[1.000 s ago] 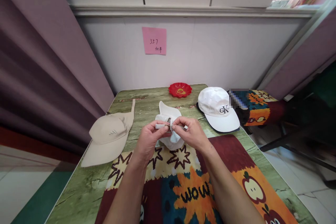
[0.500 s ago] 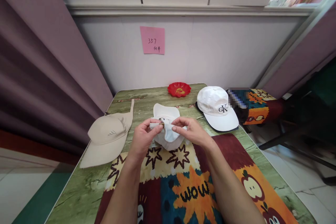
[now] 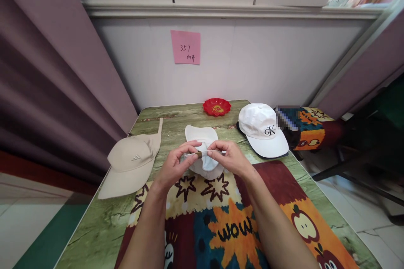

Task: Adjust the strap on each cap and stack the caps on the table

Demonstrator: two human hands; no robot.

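Observation:
A small white cap (image 3: pixel 202 133) lies in the middle of the table, its brim toward the wall and its strap side toward me. My left hand (image 3: pixel 177 162) pinches the left part of the cap's strap, beside a small brown buckle (image 3: pixel 199 154). On the other side, my right hand (image 3: pixel 227 157) grips the strap between thumb and fingers. The strap runs level between both hands, above the cap's crown. Fingers partly hide the strap ends.
To the left lies a beige cap (image 3: pixel 132 159) with its strap sticking up. A white cap with black letters (image 3: pixel 261 128) rests on a dark one at the right. Behind are a red dish (image 3: pixel 216 107) and the wall; a patterned mat (image 3: pixel 268 176) lies in front.
The two strap parts now form one straight line with the buckle between my hands. My left fingers have shifted over the strap. The view has moved slightly.

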